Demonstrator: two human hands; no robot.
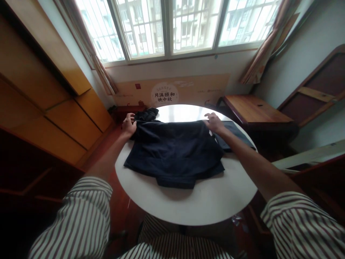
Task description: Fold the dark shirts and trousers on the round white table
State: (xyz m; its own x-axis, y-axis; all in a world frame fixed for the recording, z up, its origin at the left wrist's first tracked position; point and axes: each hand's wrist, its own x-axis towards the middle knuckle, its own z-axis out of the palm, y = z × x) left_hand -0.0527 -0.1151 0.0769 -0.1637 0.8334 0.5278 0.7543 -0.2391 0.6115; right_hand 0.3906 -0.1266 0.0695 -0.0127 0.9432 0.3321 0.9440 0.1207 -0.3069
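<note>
A dark navy collared garment (175,151), which looks like a shirt or jacket, lies spread on the white round table (172,207), its collar pointing toward me. At its far left corner, my left hand (129,124) is closed on the fabric. My right hand (214,123) pinches the far right corner, with the index finger partly raised. The far edge runs nearly straight between my two hands. A crumpled black cloth (147,115) sits just beyond my left hand. Under my right forearm lies a flat, folded dark grey-blue cloth (237,136), partly hidden by the arm.
A wooden side table (258,109) stands beyond the table on the right. Yellow-brown cabinets (72,118) line the left wall. Barred windows (172,28) with curtains are at the back, above a printed banner (194,86). A framed panel (318,82) leans at the right.
</note>
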